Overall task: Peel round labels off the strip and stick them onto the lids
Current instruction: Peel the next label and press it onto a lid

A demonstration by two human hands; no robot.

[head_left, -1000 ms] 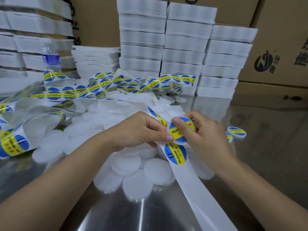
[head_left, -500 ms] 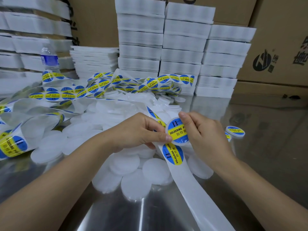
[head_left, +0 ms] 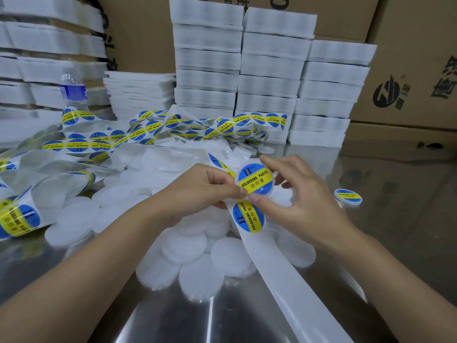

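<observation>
White round plastic lids: pile mostly bare

Pale paper backing strip runs up the shiny steel table to the hands. Left hand pinches the strip. Right hand grips the lid in hand by its rim, blue-and-yellow round label on it. Next label sits just below. One finished lid lies right. Behind, loops of full label strip. My read: early, most left.
</observation>
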